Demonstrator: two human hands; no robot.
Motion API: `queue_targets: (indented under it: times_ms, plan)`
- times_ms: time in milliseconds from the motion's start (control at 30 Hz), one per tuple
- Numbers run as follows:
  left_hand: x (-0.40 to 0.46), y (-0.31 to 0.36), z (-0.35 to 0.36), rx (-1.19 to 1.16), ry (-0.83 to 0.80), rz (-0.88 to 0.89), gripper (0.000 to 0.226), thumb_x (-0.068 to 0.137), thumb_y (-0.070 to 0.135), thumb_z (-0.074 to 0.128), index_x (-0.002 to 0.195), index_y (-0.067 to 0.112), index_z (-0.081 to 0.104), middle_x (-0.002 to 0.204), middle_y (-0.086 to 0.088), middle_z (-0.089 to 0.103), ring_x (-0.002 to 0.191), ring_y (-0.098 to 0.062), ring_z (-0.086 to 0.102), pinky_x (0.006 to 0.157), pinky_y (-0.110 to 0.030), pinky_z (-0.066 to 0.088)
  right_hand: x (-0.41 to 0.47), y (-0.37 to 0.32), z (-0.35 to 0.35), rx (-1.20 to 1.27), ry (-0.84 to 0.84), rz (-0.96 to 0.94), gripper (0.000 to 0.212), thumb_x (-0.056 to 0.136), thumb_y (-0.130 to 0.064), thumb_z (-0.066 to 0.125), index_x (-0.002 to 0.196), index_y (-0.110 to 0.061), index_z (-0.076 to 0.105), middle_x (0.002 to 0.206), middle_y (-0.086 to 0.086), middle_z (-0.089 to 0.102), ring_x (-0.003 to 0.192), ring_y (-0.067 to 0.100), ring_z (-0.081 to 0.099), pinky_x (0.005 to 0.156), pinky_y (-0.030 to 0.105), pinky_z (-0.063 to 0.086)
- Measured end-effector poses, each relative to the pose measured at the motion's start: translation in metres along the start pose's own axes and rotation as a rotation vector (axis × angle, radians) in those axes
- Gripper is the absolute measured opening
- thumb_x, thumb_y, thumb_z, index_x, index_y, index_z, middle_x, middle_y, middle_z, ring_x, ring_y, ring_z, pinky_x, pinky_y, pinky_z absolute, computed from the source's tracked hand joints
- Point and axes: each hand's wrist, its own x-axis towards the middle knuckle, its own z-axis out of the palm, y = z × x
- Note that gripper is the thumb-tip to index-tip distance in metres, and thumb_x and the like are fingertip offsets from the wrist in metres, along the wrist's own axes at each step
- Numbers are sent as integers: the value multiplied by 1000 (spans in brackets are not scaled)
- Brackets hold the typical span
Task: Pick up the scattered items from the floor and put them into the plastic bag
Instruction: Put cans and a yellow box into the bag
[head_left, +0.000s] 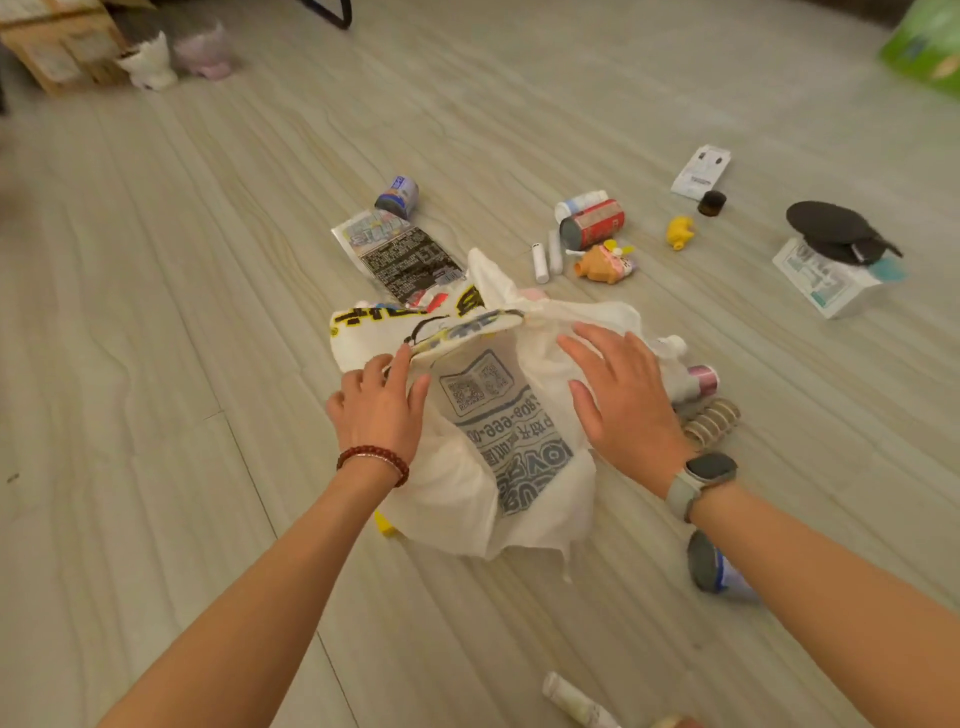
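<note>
**Bag being opened, floor still littered**

Pale wood-look floor (208, 312), items strewn across centre and right of frame. White plastic bag (483, 447) lies crumpled at centre. Left hand (382, 405) pinches the bag's rim, fingers curled on the film. Right hand (623, 395) rests on it, fingers spread and straight. Step, as judged: spreading the mouth. Next calls for reaching nearby pieces, the red can (592, 223) or coin-like rolls (709, 421), while holding the mouth open.
</note>
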Motion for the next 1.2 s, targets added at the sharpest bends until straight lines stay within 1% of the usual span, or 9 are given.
queue_targets:
  times_ms: [167, 300, 367, 533, 700, 800, 867, 1000, 1200]
  plan:
    - [-38, 18, 7, -28, 188, 142, 49, 88, 41, 39, 132, 18, 43, 141, -12, 42, 130, -33, 34, 106, -53, 20, -94, 40, -16, 125, -84, 418, 52, 82, -35, 36, 121, -5, 53, 122, 18, 56, 113, 36, 52, 94, 49, 41]
    - [-68, 22, 19, -146, 215, 215, 48, 84, 42, 37, 125, 19, 47, 134, -11, 49, 125, -31, 39, 104, -53, 22, -161, 67, -14, -87, -719, 639, 73, 84, -53, 45, 145, -24, 16, 154, 7, 17, 143, 29, 9, 113, 51, 8]
    - [-79, 21, 27, -141, 204, 267, 45, 83, 40, 39, 120, 17, 51, 130, -12, 52, 123, -29, 38, 103, -53, 23, -177, 73, -10, -214, -912, 599, 80, 85, -45, 52, 145, -33, 0, 156, 3, 7, 144, 26, 4, 114, 51, 6]
    - [-105, 39, 42, -97, 223, 683, 37, 81, 36, 50, 112, 17, 54, 116, -8, 64, 114, -23, 45, 95, -42, 29, -156, 81, -7, -197, -870, 713, 71, 86, -31, 48, 145, -27, 8, 142, 5, 37, 126, 27, 36, 99, 44, 31]
    - [-157, 56, 90, -38, -275, 1170, 44, 74, 53, 48, 108, 25, 49, 98, 7, 67, 90, -12, 63, 74, -24, 48, -158, 61, 4, -21, -854, 795, 72, 83, -40, 52, 142, -19, 18, 140, 6, 41, 127, 27, 37, 100, 44, 31]
    - [-183, 36, 121, 70, -583, 1236, 60, 54, 70, 63, 98, 29, 60, 88, 12, 66, 77, -7, 64, 61, -15, 49, -160, 46, 8, 27, -873, 727, 70, 82, -42, 54, 140, -20, 23, 139, 3, 41, 126, 25, 37, 99, 43, 30]
    - [-189, 25, 128, 112, -640, 1252, 58, 43, 70, 70, 86, 32, 65, 82, 13, 65, 70, -6, 62, 55, -12, 47, -162, 40, 8, 52, -886, 707, 71, 82, -43, 55, 141, -21, 22, 140, 3, 40, 127, 25, 37, 100, 43, 30]
    - [-182, 25, 131, 87, -531, 1277, 26, 53, 53, 70, 65, 30, 64, 63, 14, 60, 58, -5, 59, 47, -13, 40, -164, 43, 9, 173, -780, 788, 73, 78, -40, 64, 138, -17, 29, 133, 6, 48, 120, 25, 45, 98, 38, 36]
    - [-146, 45, 103, -106, -145, 1078, 21, 70, 32, 52, 77, 17, 64, 68, 2, 62, 58, -17, 56, 58, -24, 36, -132, 41, -14, 743, -239, 1035, 78, 78, -17, 71, 139, -19, 24, 109, -7, 55, 94, 10, 57, 91, 30, 42]
